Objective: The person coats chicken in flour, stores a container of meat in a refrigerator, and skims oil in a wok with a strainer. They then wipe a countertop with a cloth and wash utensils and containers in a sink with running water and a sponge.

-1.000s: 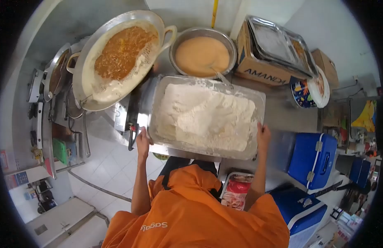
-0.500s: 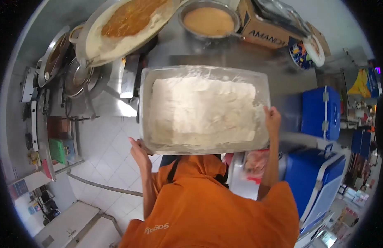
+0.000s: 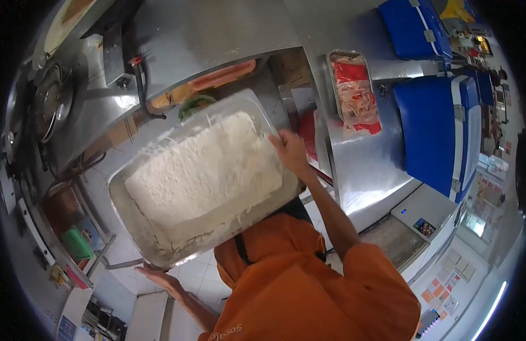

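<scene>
A large rectangular tub is held up in front of my body, tilted with its right end higher in the view. White flour covers its bottom in a thick, uneven layer. My right hand grips the tub's right end, thumb at the rim and the other fingers mostly hidden. At the lower left corner, my left hand supports the tub from beneath, with part of its fingers out of sight.
A steel counter runs along the back. To the right, a tray of packaged red-and-pale food lies on another steel surface beside a blue cooler. A green basket stands at the lower left; a green round item shows behind the tub.
The tub has moved left and down in the view and turned, its left end dropping. Both hands have travelled with it. My view has swung, bringing the food tray fully into sight.
</scene>
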Available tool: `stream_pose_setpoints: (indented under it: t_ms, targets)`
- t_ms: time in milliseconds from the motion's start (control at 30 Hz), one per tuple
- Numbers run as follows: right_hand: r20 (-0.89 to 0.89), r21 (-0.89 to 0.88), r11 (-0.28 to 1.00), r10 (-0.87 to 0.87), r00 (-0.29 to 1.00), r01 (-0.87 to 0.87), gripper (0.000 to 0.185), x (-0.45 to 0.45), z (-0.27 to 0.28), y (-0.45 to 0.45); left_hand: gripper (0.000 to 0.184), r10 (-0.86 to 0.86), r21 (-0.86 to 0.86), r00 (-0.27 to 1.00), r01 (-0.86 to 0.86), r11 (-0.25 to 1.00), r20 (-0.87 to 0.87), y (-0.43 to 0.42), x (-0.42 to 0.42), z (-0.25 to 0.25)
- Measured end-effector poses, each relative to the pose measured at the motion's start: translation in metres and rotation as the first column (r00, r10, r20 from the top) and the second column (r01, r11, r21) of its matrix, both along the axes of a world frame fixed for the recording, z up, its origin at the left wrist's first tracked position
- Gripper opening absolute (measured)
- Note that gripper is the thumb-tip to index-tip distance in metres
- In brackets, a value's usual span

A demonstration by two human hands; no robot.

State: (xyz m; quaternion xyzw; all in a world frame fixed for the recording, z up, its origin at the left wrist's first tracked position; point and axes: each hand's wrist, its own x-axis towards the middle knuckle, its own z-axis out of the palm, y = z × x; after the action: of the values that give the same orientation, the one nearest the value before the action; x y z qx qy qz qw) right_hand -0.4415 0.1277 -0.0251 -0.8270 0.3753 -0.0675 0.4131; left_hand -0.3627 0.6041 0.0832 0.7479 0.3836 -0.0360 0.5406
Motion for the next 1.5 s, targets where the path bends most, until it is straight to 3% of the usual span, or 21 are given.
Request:
stream_pose_setpoints:
  t_ms: [33,67,167,367,433,467,600,733,800,833,867,967,1167,1200,1267,1300,1333,1367,1400,1433,1500]
  targets:
    - [-0.016,0.003,1.000,-0.010,1.000,0.010,0.037,-0.011,-0.007,0.008,0.090,-0.016,-0.046,0.999,0.015,0.999,-0.030,0.008,-0.006,-0.003]
    - [-0.037,0.012,1.000,-0.017,0.999,0.017,0.036,-0.025,-0.013,0.015,0.090,-0.156,0.144,0.988,0.155,0.977,-0.006,0.028,-0.023,-0.019]
    - [-0.069,0.045,0.995,-0.086,0.994,0.090,0.035,-0.059,-0.030,0.024,0.094,-0.047,0.229,0.988,0.081,0.970,-0.148,0.001,-0.023,-0.031]
    - [-0.123,0.010,0.993,-0.111,0.986,0.114,0.031,-0.097,-0.084,-0.005,0.079,-0.196,0.110,0.924,0.243,0.964,-0.328,0.021,-0.047,-0.112]
    - [-0.119,0.014,0.993,-0.111,0.987,0.113,0.030,-0.096,-0.108,-0.013,0.072,-0.237,0.079,0.902,0.283,0.956,-0.361,-0.015,-0.041,-0.108]
    - [-0.119,0.016,0.996,-0.087,0.989,0.090,0.031,-0.089,-0.115,-0.018,0.060,-0.314,0.049,0.906,0.341,0.939,-0.283,-0.002,-0.045,-0.128]
    - [-0.065,0.016,0.999,0.035,0.997,-0.034,0.032,-0.022,-0.153,-0.057,0.050,-0.436,0.030,0.869,0.455,0.890,-0.233,-0.041,-0.037,-0.145]
    - [-0.082,-0.254,0.914,0.306,0.948,-0.317,0.032,0.077,-0.192,-0.102,0.041,-0.386,-0.077,0.911,0.379,0.922,-0.148,-0.071,-0.042,-0.179]
    - [-0.110,-0.195,0.910,0.352,0.930,-0.367,0.032,0.130,-0.192,-0.116,0.037,-0.492,-0.054,0.867,0.489,0.871,-0.081,-0.089,-0.038,-0.193]
    - [-0.041,-0.252,0.895,0.370,0.928,-0.368,0.035,0.153,-0.201,-0.123,0.035,-0.537,-0.042,0.842,0.535,0.844,-0.049,-0.097,-0.036,-0.199]
    - [0.028,-0.315,0.878,0.389,0.921,-0.361,0.038,0.176,-0.213,-0.133,0.030,-0.418,-0.139,0.902,0.403,0.904,-0.105,-0.109,-0.028,-0.206]
    - [0.050,-0.720,0.648,0.404,0.913,-0.247,0.035,0.244,-0.275,-0.158,0.026,-0.448,-0.166,0.894,0.439,0.883,-0.023,-0.150,-0.004,-0.221]
    - [-0.002,-0.452,0.869,0.226,0.974,-0.203,0.051,0.283,-0.232,-0.154,0.022,-0.317,-0.286,0.948,0.310,0.907,0.023,-0.223,0.011,-0.270]
    - [-0.031,-0.547,0.804,0.258,0.966,-0.233,0.039,0.269,-0.240,-0.152,0.022,-0.273,-0.318,0.962,0.260,0.912,0.002,-0.237,0.008,-0.276]
    - [-0.054,-0.337,0.908,0.245,0.968,-0.249,0.021,0.214,-0.197,-0.124,0.029,-0.243,-0.327,0.970,0.226,0.918,-0.013,-0.269,0.007,-0.280]
    - [0.214,-0.386,0.900,0.299,0.930,-0.201,0.015,0.180,-0.189,-0.112,0.032,-0.201,-0.370,0.980,0.183,0.911,-0.011,-0.290,0.009,-0.278]
    - [0.286,-0.180,0.953,0.288,0.914,-0.244,0.014,0.143,-0.159,-0.096,0.033,-0.223,-0.406,0.975,0.198,0.892,-0.016,-0.311,0.011,-0.277]
    - [0.177,0.005,0.989,0.147,0.973,-0.150,0.014,0.102,-0.133,-0.074,0.035,-0.243,-0.440,0.970,0.211,0.873,-0.017,-0.330,0.016,-0.277]
    - [0.203,-0.015,0.993,0.116,0.972,-0.115,0.012,0.058,-0.123,-0.058,0.035,-0.279,-0.450,0.960,0.246,0.858,-0.006,-0.347,0.022,-0.279]
    - [0.199,0.112,0.991,0.045,0.979,-0.068,0.009,0.025,-0.093,-0.045,0.036,-0.321,-0.460,0.947,0.284,0.841,-0.002,-0.363,0.027,-0.281]
    - [0.095,0.071,0.992,-0.114,0.989,0.108,0.010,-0.032,-0.045,-0.037,0.037,-0.371,-0.476,0.928,0.311,0.822,-0.035,-0.400,0.043,-0.290]
